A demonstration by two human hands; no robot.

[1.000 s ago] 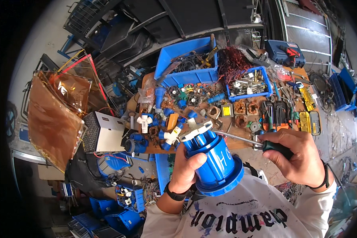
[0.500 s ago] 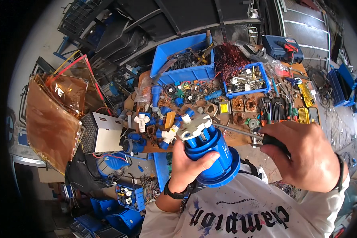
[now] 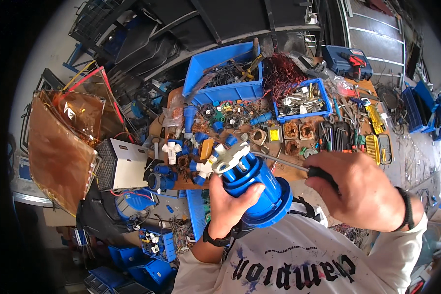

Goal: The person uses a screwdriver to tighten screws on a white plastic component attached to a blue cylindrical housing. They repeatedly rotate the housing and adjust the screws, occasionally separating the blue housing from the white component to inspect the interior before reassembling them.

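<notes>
My left hand point(image 3: 232, 203) is wrapped round a blue plastic cylindrical housing point(image 3: 262, 191), holding it tilted in front of my chest. A wide blue flange rings its lower end. On its upper end sits a notched white disc point(image 3: 232, 159). My right hand point(image 3: 360, 188) grips the dark handle of a screwdriver point(image 3: 289, 164). The long metal shaft points left, and its tip lies at the edge of the white disc; whether it touches I cannot tell. Just left of the disc, white and blue pipe fittings point(image 3: 172, 153) lie on the table.
A large blue crate point(image 3: 223, 93) with cables and tools stands at the back. Right of it is a blue tray point(image 3: 304, 116) of metal parts. Pliers and hex keys point(image 3: 340, 134) lie at the right. A white box point(image 3: 127, 164) and brown sheets point(image 3: 61, 152) stand left.
The housing, both hands and the screwdriver have shifted slightly left in view, as has the whole background. Both grips are unchanged, and the screwdriver tip remains by the white disc.
</notes>
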